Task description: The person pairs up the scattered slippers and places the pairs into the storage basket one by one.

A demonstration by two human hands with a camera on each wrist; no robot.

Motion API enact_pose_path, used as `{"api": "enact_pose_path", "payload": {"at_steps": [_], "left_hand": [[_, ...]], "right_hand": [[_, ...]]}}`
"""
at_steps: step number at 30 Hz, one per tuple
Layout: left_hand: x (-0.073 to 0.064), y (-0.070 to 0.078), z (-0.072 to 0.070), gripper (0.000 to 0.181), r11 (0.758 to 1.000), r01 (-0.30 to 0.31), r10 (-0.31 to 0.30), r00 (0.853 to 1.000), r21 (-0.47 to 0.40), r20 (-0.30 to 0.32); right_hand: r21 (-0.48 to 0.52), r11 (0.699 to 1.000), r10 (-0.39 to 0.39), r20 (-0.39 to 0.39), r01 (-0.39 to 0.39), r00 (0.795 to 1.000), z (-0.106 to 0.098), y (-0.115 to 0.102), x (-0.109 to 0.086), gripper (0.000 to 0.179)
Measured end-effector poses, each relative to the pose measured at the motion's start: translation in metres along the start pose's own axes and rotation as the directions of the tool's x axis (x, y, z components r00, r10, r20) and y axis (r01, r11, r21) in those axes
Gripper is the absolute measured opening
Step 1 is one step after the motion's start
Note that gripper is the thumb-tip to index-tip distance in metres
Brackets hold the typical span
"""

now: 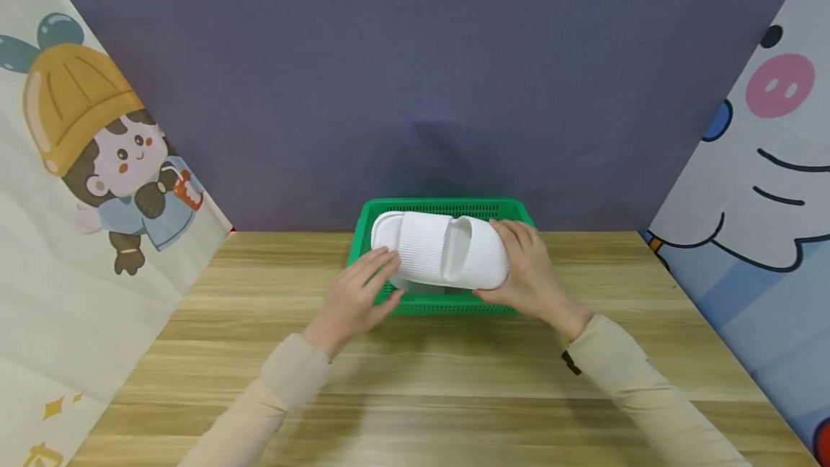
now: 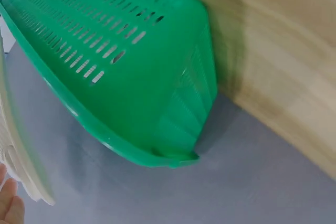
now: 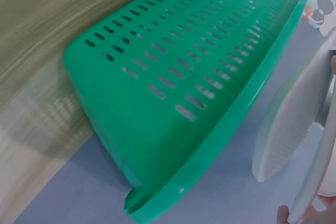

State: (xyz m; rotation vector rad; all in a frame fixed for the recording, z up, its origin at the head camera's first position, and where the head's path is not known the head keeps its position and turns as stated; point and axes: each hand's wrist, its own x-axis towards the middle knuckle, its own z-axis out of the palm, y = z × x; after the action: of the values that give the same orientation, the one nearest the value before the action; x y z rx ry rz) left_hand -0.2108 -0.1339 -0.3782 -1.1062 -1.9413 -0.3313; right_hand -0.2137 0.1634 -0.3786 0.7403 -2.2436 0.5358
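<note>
White slippers (image 1: pixel 424 247) with ribbed bands are held over a green plastic basket (image 1: pixel 447 307). At their right end my right hand (image 1: pixel 528 272) grips them, the thumb at the near edge and the fingers at the far side. My left hand (image 1: pixel 355 295) has its fingertips at the left end, with the thumb spread apart below. In the right wrist view the slippers (image 3: pixel 291 119) appear beyond the basket's rim. The left wrist view shows a slipper edge (image 2: pixel 23 145) beside a few fingertips (image 2: pixel 13 211). The slippers hide much of the basket's inside.
The basket stands at the back of a wood-grain table (image 1: pixel 454 395), against a dark grey-blue panel (image 1: pixel 415 63). Cartoon-printed sheets flank the table on the left (image 1: pixel 78 308) and the right (image 1: pixel 765 222).
</note>
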Motion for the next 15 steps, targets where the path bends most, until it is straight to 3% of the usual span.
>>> {"api": "enact_pose_path", "payload": {"at_steps": [4,6,8,10,12,15], "left_hand": [[-0.015,-0.003,0.001,0.041,0.989,0.127,-0.132,0.989,-0.076,-0.061],[-0.023,-0.006,0.003,0.040,0.969,0.217,-0.227,0.971,-0.117,-0.079],[-0.031,-0.009,0.006,0.042,0.936,0.319,-0.333,0.939,-0.149,-0.082],[-0.037,-0.010,0.008,0.044,0.890,0.417,-0.436,0.897,-0.185,-0.073],[-0.041,-0.011,0.010,0.047,0.829,0.516,-0.535,0.844,-0.218,-0.035],[-0.044,-0.011,0.012,0.052,0.702,0.660,-0.666,0.741,-0.266,0.082]], "right_hand": [[0.031,0.998,0.053,0.007,-0.053,0.999,-0.002,0.005,0.000,0.108],[0.052,0.994,0.094,0.016,-0.095,0.995,-0.003,0.008,-0.001,0.107],[0.079,0.988,0.134,0.022,-0.135,0.991,-0.004,0.011,-0.001,0.106],[0.100,0.981,0.162,0.025,-0.163,0.987,-0.004,0.015,-0.001,0.105],[0.113,0.978,0.173,0.024,-0.174,0.985,-0.005,0.017,-0.001,0.104],[0.119,0.978,0.170,0.017,-0.171,0.985,-0.005,0.022,0.000,0.103]]}}
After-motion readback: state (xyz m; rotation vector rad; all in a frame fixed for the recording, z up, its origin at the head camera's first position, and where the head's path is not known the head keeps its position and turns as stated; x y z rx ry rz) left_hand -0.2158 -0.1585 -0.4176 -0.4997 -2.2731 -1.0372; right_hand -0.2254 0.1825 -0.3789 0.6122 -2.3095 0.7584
